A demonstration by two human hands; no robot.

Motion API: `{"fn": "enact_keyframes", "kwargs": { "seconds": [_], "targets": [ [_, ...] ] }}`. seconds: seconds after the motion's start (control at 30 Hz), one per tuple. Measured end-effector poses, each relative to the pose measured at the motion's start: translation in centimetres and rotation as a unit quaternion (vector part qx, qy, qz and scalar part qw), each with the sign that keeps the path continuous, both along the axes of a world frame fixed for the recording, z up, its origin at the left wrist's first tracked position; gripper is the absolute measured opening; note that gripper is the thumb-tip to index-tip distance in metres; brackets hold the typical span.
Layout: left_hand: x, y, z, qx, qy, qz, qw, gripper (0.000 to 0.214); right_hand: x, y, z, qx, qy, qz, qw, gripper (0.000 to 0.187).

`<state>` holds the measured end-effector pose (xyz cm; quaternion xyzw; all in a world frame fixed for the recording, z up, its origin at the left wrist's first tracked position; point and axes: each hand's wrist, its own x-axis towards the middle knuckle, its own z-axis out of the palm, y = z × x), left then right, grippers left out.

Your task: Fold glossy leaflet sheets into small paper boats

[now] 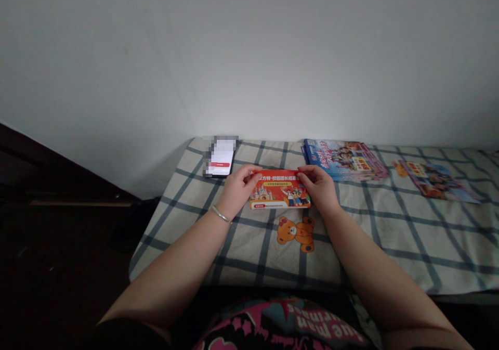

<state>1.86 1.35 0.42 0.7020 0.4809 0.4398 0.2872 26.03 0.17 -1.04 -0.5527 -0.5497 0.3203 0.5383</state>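
Over the checked cloth [244, 254], left hand [237, 184] and right hand [322, 184] pinch a red leaflet [277, 191] by its far corners; beyond, phone [223, 155] left, stacked flyers [341, 160] right.

Seemingly "校园团长招募" on red leaflet [278, 190]

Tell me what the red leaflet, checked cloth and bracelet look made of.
Red leaflet: probably printed paper or thin card, being flat and straight-edged; gloss unclear. Checked cloth: apparently matte fabric, showing soft wrinkles. Bracelet: probably smooth, silvery metal, given its pale shine, though plastic can't be ruled out.
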Motion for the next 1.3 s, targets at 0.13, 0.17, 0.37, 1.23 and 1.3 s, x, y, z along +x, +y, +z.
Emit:
{"fn": "enact_keyframes", "kwargs": {
  "seconds": [0.13,0.17,0.37,1.23,1.3],
  "targets": [
    [-0.03,0.17,-0.27,-0.017,-0.018,-0.013,1.000,0.021,0.04,-0.05,-0.15,0.014,-0.003,-0.010,1.000,0.028],
    [-0.04,0.21,-0.32,-0.019,-0.024,-0.014,0.999,0.021,0.01,-0.11,-0.09,0.017,-0.005,-0.012,1.000,0.028],
    [0.04,0.11,-0.16,-0.013,-0.028,0.002,1.000,0.021,-0.19,-0.40,0.41,0.030,-0.035,-0.029,0.999,0.027],
    [0.15,0.26,0.00,-0.016,-0.039,0.032,0.999,0.014,-0.05,-0.23,0.53,0.005,-0.057,-0.017,0.998,0.026],
    [0.11,0.36,-0.18,-0.017,-0.040,0.034,0.999,0.014,-0.13,-0.31,0.68,0.001,-0.060,-0.021,0.998,0.027]
  ]
}}
